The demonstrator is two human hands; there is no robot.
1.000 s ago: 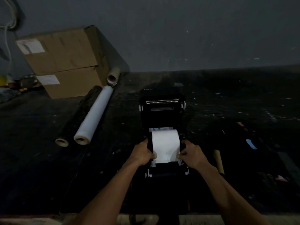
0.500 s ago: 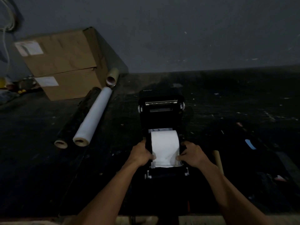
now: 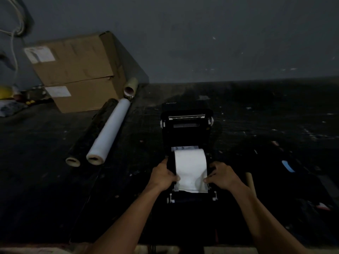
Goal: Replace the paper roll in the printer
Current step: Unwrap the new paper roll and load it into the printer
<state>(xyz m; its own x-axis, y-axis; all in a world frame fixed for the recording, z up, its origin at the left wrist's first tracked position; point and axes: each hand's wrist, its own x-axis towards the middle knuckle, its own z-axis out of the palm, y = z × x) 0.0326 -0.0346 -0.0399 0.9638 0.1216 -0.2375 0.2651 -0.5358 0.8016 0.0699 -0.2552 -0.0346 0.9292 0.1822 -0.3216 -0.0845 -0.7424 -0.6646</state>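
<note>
Hands — left hand (image 3: 163,176), right hand (image 3: 222,176) — pinch paper roll (image 3: 190,167) edges.

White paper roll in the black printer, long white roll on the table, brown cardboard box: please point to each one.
White paper roll (image 3: 189,162): head view, top of its curved surface.
Long white roll (image 3: 110,132): head view, middle of its length.
Brown cardboard box (image 3: 73,59): head view, front face.

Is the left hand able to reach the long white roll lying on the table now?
Probably yes, once freed: the left hand now pinches the printer's paper, and only bare dark table lies between it and the long white roll.
</note>
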